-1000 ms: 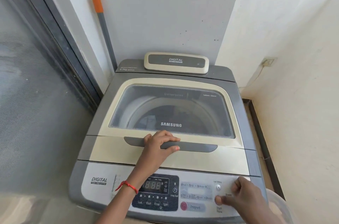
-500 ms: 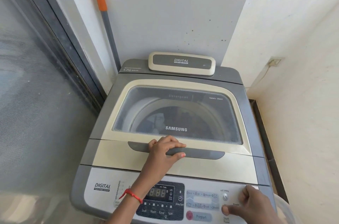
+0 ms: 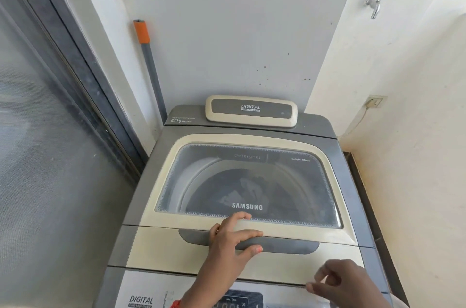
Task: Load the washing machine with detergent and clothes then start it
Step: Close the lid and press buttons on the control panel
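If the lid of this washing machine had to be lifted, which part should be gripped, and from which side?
Probably the grey handle recessed along the lid's front edge, approached from the front, fingers hooking over it. The left hand rests there, fingers on top, thumb below. The smooth glass window offers no grip.

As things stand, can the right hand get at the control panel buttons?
Probably yes. The right hand hovers just above the control panel at the washer's front edge, with nothing between them; the left hand rests further back on the lid handle.
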`<state>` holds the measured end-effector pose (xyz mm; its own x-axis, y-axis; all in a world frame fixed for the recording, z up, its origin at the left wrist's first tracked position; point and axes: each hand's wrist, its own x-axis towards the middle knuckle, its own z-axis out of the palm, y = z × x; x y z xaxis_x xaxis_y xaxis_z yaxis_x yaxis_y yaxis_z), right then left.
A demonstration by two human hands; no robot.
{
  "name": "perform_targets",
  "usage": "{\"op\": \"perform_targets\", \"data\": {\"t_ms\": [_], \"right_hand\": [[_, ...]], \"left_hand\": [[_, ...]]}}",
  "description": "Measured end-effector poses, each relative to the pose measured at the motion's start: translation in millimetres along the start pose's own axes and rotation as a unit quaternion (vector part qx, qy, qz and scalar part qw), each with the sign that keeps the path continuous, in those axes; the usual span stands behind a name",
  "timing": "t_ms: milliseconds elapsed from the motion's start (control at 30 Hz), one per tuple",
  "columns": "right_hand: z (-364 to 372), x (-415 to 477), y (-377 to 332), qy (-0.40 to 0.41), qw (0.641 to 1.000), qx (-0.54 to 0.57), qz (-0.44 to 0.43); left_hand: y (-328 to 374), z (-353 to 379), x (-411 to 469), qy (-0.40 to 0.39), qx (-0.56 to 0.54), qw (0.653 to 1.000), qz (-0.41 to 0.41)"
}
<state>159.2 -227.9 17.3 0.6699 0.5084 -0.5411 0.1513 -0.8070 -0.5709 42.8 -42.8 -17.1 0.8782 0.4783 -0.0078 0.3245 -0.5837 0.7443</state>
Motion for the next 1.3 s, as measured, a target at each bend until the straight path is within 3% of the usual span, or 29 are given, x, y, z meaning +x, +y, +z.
{"op": "perform_targets", "data": {"t_ms": [100,233,333,467,600,767,967,1300], "right_hand": [[-0.5,11.3,-17.7,0.038,0.995,0.066,-0.06],[5.4,30.0,-35.4,0.166,0.969,0.109,-0.145],[15.5,45.6,-39.7,0.211,0.955,0.091,-0.187],[30.8,64.8,-33.7,0.249,0.943,-0.002,-0.222],[42.5,77.7,-32.5,0.293,0.917,-0.051,-0.266],[46.8,80.3,-30.2,0.298,0.916,-0.033,-0.268],[47.7,81.3,-35.3,0.313,0.912,-0.026,-0.263],[51.0,81.7,-34.2,0.336,0.904,-0.022,-0.263]], "left_hand": [[-4.9,0.7,1.9,-0.021,0.06,0.998,0.02],[-4.2,-6.9,4.6,-0.026,0.179,0.982,0.057],[10.0,-18.4,8.8,-0.114,0.22,0.969,0.0],[4.5,-19.0,14.5,-0.147,0.243,0.959,-0.014],[-3.0,-14.6,20.2,-0.137,0.253,0.958,-0.016],[-7.2,-12.9,20.5,-0.136,0.257,0.957,-0.013],[-11.9,-5.7,24.6,-0.046,0.28,0.959,0.016],[-17.7,0.0,21.2,0.006,0.31,0.949,0.057]]}}
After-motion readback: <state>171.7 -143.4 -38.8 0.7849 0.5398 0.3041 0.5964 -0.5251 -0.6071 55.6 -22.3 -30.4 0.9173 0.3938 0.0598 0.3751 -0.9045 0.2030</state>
